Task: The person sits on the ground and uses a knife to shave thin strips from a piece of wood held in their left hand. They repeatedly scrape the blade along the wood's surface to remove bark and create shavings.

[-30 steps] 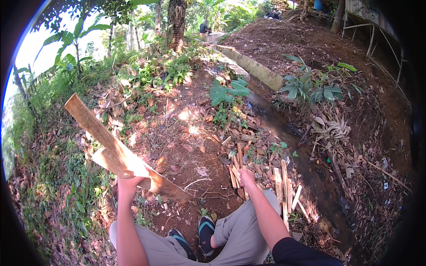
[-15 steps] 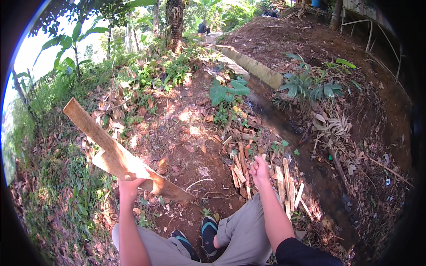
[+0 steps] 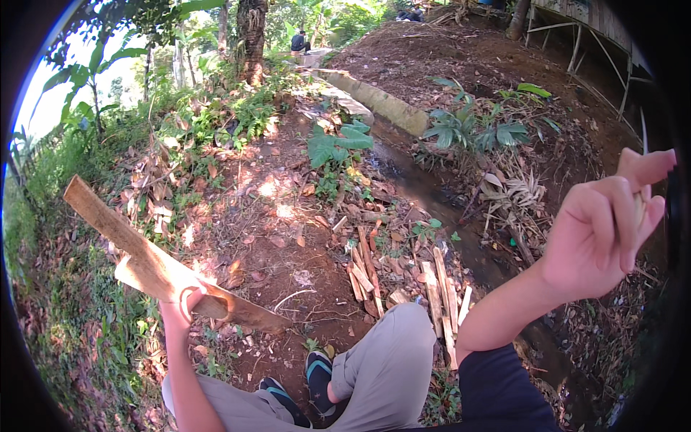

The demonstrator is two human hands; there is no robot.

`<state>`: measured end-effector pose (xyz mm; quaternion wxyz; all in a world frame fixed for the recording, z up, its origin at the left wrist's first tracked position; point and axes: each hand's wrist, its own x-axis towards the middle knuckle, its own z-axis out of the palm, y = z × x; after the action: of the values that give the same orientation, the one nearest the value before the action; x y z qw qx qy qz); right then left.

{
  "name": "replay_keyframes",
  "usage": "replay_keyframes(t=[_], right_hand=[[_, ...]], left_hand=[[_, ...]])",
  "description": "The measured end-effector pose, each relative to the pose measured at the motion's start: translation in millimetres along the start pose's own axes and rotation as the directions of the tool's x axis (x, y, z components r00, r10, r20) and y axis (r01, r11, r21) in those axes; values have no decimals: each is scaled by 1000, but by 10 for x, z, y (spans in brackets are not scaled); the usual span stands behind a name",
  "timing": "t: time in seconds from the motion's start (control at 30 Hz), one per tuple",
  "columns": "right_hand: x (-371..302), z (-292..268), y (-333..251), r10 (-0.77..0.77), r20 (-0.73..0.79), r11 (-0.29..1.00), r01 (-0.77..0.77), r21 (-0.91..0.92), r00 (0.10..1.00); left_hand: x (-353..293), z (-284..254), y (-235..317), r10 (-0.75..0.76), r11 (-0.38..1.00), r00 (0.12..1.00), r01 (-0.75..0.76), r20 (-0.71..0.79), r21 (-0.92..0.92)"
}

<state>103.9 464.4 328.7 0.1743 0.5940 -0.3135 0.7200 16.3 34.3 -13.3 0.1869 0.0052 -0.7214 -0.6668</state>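
Note:
My left hand (image 3: 180, 302) is closed round the middle of a long, rough brown plank (image 3: 133, 232), which slants from the upper left down to the right. A second flat end of wood (image 3: 140, 277) juts out beside the grip; whether it is a separate piece I cannot tell. Up at the right, my right hand (image 3: 601, 227) is raised with its fingers bent together. Between them shows a thin, pale, pointed thing (image 3: 643, 131), its kind unclear. Split sticks of wood (image 3: 434, 291) lie on the ground in front of my bent knee, with more sticks (image 3: 366, 270) left of them.
A narrow water channel (image 3: 475, 248) runs along the right, with a low concrete wall (image 3: 381, 104) farther off. Broad-leaved plants (image 3: 337, 144) grow ahead. Far back, a person (image 3: 299, 42) sits near a tree trunk (image 3: 252, 43). My sandalled feet (image 3: 318, 374) rest on bare soil.
My right hand has swung up and right, away from the sticks. The plank in my left hand has moved slightly left and down in view, as the whole scene shifted left.

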Motion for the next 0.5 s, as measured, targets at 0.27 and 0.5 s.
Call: replay_keyframes(t=[0.27,0.5], right_hand=[[212,341,61,250,215,953,-202,-224,944],[135,204,90,58,159,965,-15,-260,986]], left_hand=[[73,-161,-155,-29,998,999,27,-30,-64],[-10,-13,40,18,964,997,3,-78,265]])
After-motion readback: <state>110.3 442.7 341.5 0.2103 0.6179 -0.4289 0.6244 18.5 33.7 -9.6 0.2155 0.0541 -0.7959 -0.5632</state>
